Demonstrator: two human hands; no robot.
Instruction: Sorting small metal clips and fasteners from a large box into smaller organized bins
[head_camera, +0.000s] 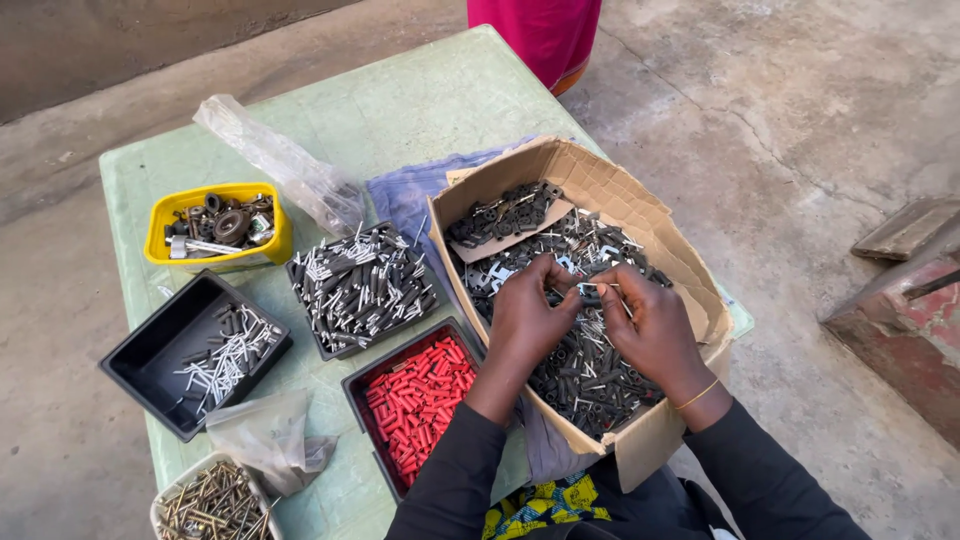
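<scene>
Both hands, left (528, 315) and right (650, 325), pinch one small metal part (590, 290) between them above the cardboard box (610, 200).

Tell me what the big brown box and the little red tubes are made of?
The big brown box looks like cardboard: matte brown, with bent, creased flaps. The little red tubes seem to be plastic, judging by their bright, even colour and slight shine, though rubber is possible.

A pale green tabletop (420, 100) carries a cardboard box (600, 190), a yellow tub (215, 255), three black trays (150, 345), a blue cloth (405, 195), two clear plastic bags (280, 160) and a white container of screws (215, 500) at the near corner.
</scene>
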